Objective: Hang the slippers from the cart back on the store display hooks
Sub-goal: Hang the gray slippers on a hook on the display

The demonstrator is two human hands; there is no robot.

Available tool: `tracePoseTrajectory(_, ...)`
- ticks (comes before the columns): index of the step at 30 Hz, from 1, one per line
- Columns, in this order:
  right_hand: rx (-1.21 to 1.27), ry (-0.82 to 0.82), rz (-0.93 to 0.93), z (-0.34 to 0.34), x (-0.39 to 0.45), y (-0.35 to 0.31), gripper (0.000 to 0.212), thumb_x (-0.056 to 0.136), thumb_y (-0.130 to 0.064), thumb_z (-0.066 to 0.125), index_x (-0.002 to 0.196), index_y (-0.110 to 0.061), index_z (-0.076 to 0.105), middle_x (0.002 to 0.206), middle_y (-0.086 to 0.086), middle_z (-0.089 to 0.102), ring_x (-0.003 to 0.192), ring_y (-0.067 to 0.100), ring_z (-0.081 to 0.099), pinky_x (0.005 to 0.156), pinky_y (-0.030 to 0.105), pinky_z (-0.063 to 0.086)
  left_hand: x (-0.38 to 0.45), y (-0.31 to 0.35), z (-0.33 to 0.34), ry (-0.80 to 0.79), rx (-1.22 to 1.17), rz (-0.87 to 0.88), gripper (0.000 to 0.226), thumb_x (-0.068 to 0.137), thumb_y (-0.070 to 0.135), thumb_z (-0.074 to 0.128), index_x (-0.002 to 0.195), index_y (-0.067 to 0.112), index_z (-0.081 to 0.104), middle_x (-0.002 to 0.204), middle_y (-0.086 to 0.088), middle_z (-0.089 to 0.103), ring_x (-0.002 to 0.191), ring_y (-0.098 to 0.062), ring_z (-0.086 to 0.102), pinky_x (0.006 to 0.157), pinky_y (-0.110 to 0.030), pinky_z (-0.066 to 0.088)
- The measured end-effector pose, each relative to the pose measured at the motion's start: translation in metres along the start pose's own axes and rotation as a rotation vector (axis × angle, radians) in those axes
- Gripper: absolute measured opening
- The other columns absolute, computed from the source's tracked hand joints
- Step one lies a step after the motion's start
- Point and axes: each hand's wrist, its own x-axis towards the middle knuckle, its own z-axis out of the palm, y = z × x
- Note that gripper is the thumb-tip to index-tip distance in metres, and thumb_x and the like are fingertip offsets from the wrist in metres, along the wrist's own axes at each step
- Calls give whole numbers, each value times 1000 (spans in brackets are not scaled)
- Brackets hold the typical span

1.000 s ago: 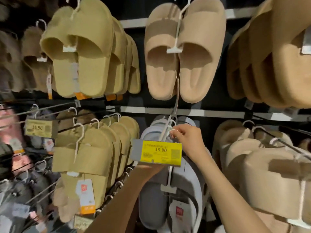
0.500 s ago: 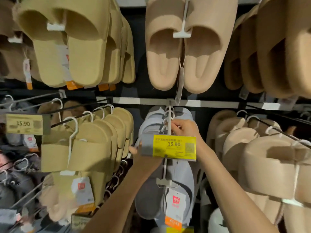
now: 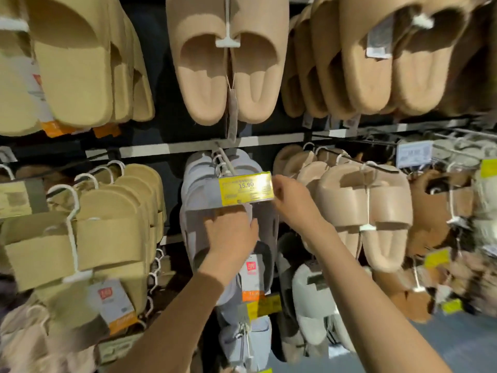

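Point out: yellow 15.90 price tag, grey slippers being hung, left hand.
yellow price tag (image 3: 246, 188), head view, on the tag face near the printed price.
grey slippers (image 3: 195, 211), head view, on the left slipper's strap.
left hand (image 3: 228, 235), head view, on the back of the hand.

At centre frame I see my left hand (image 3: 228, 235) on the front slipper pair (image 3: 215, 227), which hangs from the display hook (image 3: 224, 164) under the shelf rail (image 3: 269, 142). The price tag (image 3: 246, 188) sits at the hook's front end, above that hand; my right hand (image 3: 291, 201) is just right of it. More pairs hang left, right and above.
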Motion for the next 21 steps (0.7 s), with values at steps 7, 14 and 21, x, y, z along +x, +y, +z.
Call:
tracePoseTrajectory(7,-343,40,207,-104,-93,55,45,86,-22,61,127,-10,48,121,13,55,110,31,54,88,39,47,-47,95,7,-153,-79,339,38,96,40,39,119,15,56,123,-10,53,119,-29,44,94,-41,38)
tracePoseTrajectory(14,-612,240,551,-237,-218,103,35,85,-25,61,115,-8,54,109,14,57,103,35,53,77,43,48,-110,241,-13,-123,-281,779,36,94,42,43,109,14,61,110,-10,60,108,-31,54,84,-40,46)
tracePoseTrajectory(21,-756,533,868,-360,-354,142,37,80,-20,68,114,-6,60,111,18,60,107,37,55,88,46,46,-189,402,-5,-189,-391,1098,35,93,41,44,108,14,62,110,-10,61,107,-32,55,82,-39,46)
